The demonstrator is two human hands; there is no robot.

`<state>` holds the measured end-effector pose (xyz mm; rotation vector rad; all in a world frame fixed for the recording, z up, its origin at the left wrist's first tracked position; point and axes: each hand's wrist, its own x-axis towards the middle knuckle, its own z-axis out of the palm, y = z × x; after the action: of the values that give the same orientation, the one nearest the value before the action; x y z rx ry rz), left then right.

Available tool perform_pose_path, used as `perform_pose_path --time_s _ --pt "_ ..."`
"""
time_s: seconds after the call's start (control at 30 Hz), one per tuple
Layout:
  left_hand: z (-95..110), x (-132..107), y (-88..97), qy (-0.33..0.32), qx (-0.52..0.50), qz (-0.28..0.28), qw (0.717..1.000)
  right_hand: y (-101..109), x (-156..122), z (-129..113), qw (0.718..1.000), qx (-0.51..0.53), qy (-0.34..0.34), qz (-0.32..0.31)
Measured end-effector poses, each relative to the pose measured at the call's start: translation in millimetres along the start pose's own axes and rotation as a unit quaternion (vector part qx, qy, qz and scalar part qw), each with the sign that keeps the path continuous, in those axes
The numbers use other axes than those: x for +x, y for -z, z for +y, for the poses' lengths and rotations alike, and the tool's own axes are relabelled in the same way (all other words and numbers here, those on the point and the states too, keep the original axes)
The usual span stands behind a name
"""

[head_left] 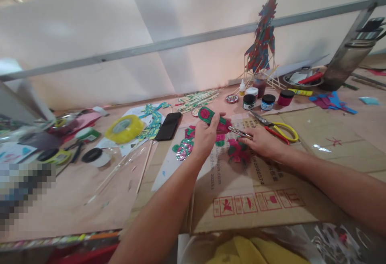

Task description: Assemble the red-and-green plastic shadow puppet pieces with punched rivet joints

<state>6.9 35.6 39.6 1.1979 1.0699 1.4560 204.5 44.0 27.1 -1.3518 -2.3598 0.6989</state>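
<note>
My left hand [208, 135] is closed round a painted cutout [206, 113], green with a pink-red round patch, and holds it above the cardboard. In my right hand [261, 139] is a slim silver metal tool [240, 132], its exact kind unclear. The tool's tip meets or nearly meets the pink end of the cutout. Below the hands a pink and green flower-like piece [239, 151] lies on the cardboard sheet [238, 181]. Just left of my left wrist are shiny pink and green pieces [184, 148] on white paper. Scissors [276, 128] with yellow and red handles rest beyond my right hand.
A black phone [169, 126] and a yellow tape roll [125, 129] lie to the left. Paint jars [267, 102] stand behind the hands, before a tall red and blue stick model [263, 39]. A grey bottle [346, 55] leans in view at the far right.
</note>
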Motion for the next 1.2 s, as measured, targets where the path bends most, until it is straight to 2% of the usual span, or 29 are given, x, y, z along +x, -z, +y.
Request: perform_pose_path --time_s 0.1,0.23,0.3,0.37,0.43,0.53,0.63,0.77,0.9,1.07,1.2 --pt "1.2 2.6 3.0 -0.048 0.041 0.014 0.998 3.1 2.5 7.3 0.999 -0.035 0.015 0.013" --pt "6.8 7.6 13.0 -0.093 0.115 0.035 0.988 10.5 2.4 14.1 0.991 -0.109 0.043 0.065" --pt "11.1 8.5 18.2 -0.132 0.184 0.057 0.972 14.1 1.5 15.1 0.984 -0.147 0.053 0.080" --pt "14.3 8.0 21.5 -0.175 0.278 0.056 0.943 17.0 0.5 14.6 0.980 -0.180 0.035 0.079" --pt "14.9 6.8 22.2 -0.198 0.375 0.027 0.905 18.8 -0.4 13.1 0.975 -0.210 0.007 0.074" --pt "10.8 4.6 18.8 -0.167 0.488 -0.050 0.855 19.8 -2.4 10.8 0.964 -0.256 0.000 0.073" --pt "6.6 1.6 12.7 -0.129 0.545 -0.115 0.820 19.2 -5.4 9.1 0.953 -0.290 0.029 0.085" --pt "5.9 -3.3 5.5 -0.112 0.591 -0.141 0.786 17.0 -8.2 10.3 0.942 -0.299 0.087 0.123" --pt "3.6 -4.1 3.4 -0.115 0.574 -0.148 0.797 13.9 -6.9 17.6 0.941 -0.282 0.131 0.136" --pt "-1.0 1.2 7.3 -0.106 0.550 -0.141 0.816 13.2 -3.6 23.9 0.955 -0.193 0.163 0.156" --pt "-1.5 4.4 11.2 -0.096 0.528 -0.127 0.834 15.5 -2.5 21.9 0.952 -0.196 0.197 0.125"
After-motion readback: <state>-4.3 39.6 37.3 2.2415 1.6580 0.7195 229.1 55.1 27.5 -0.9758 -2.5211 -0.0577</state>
